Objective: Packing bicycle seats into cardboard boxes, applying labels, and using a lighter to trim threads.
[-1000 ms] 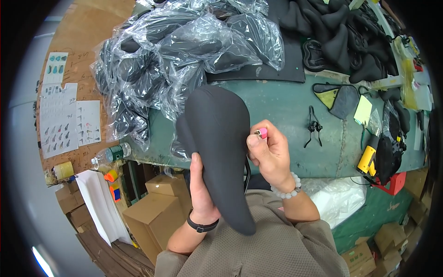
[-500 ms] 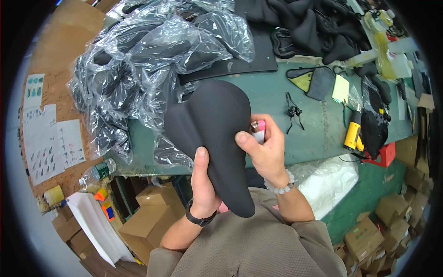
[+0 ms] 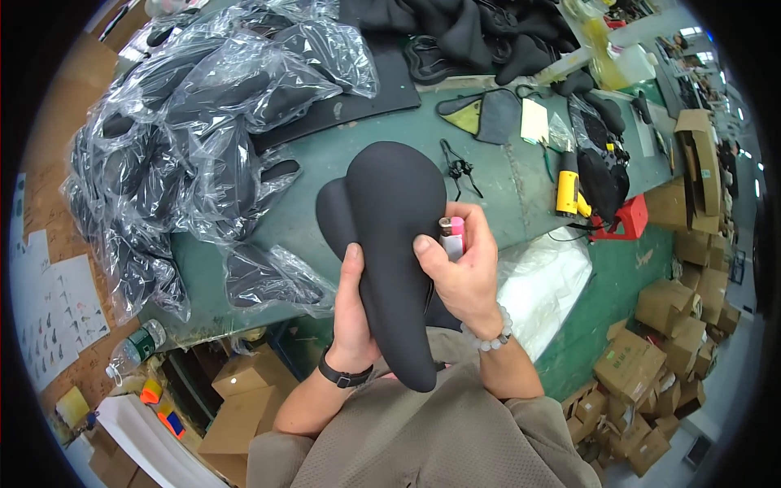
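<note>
A black bicycle saddle (image 3: 386,244) is held up in front of me, its broad end away from me and its narrow nose toward my body. My left hand (image 3: 351,313) grips its left side, thumb along the edge and the other fingers hidden underneath. On the right side my right hand (image 3: 464,272) presses its thumb on the saddle's edge. A pink and white lighter (image 3: 452,236) with a metal top is tucked in that same hand, between thumb and fingers.
Plastic-wrapped saddles (image 3: 195,122) heap on the green bench (image 3: 325,163) at left; bare saddles (image 3: 455,37) pile at the back. A small black metal clamp-like tool (image 3: 460,169), a grey-yellow pouch (image 3: 480,114) and a yellow-black tool (image 3: 567,185) lie right. Cardboard boxes (image 3: 626,362) stack on the floor.
My view has swung to the right, so the bench things sit further left. The saddle has tilted, showing more of its left side lobe. Both hands keep their hold.
</note>
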`<action>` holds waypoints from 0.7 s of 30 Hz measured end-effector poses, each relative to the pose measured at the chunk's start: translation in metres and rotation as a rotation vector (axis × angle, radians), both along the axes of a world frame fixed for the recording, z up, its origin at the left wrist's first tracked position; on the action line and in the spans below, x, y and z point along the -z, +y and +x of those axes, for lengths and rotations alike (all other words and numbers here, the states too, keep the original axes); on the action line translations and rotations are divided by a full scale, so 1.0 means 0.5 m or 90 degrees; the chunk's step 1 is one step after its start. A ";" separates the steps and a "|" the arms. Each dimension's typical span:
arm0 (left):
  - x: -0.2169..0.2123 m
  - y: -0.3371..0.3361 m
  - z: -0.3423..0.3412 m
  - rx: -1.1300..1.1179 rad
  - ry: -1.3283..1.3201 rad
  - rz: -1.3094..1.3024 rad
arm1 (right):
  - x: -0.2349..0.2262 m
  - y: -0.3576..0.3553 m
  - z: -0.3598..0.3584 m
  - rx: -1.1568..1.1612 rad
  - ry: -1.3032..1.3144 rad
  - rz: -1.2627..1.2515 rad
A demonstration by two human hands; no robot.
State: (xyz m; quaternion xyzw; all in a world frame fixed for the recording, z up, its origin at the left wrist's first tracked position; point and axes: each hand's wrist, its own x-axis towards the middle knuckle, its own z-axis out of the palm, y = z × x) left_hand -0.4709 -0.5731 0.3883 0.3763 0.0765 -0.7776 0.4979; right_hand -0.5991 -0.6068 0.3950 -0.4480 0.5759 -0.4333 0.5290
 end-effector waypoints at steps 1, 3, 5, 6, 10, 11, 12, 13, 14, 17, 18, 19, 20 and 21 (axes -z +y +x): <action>0.002 -0.003 -0.001 -0.007 0.041 0.007 | 0.002 0.007 -0.012 0.002 0.000 -0.002; 0.013 -0.004 -0.013 0.000 0.060 0.031 | 0.009 0.021 -0.047 0.008 -0.162 0.024; 0.029 -0.001 -0.025 0.024 0.101 0.007 | 0.053 0.041 -0.113 0.023 -0.192 0.003; 0.031 -0.005 -0.033 0.020 0.097 0.007 | 0.093 0.050 -0.160 0.012 -0.120 0.029; -0.001 -0.051 -0.100 -0.008 0.041 0.035 | 0.412 0.199 -0.445 -0.169 0.452 0.232; -0.008 -0.066 -0.120 -0.018 -0.020 0.067 | 0.442 0.255 -0.505 -0.256 0.541 0.322; 0.001 -0.075 -0.146 -0.022 -0.022 0.067 | 0.500 0.329 -0.582 -0.344 0.627 0.429; 0.025 -0.073 -0.167 -0.006 -0.083 0.007 | 0.516 0.375 -0.628 -0.400 0.570 0.428; 0.043 -0.076 -0.187 0.015 -0.144 -0.050 | 0.499 0.377 -0.634 -0.384 0.410 0.545; 0.063 -0.110 -0.250 0.069 -0.255 -0.113 | 0.482 0.331 -0.629 -0.392 0.299 0.467; 0.067 -0.123 -0.281 0.076 -0.257 -0.108 | 0.524 0.327 -0.643 -0.434 0.377 0.390; 0.068 -0.136 -0.311 0.080 -0.245 -0.107 | 0.571 0.327 -0.651 -0.469 0.452 0.311; 0.069 -0.147 -0.333 0.083 -0.236 -0.107 | 0.598 0.318 -0.645 -0.464 0.441 0.315; 0.065 -0.159 -0.356 0.092 -0.242 -0.106 | 0.620 0.303 -0.634 -0.468 0.449 0.323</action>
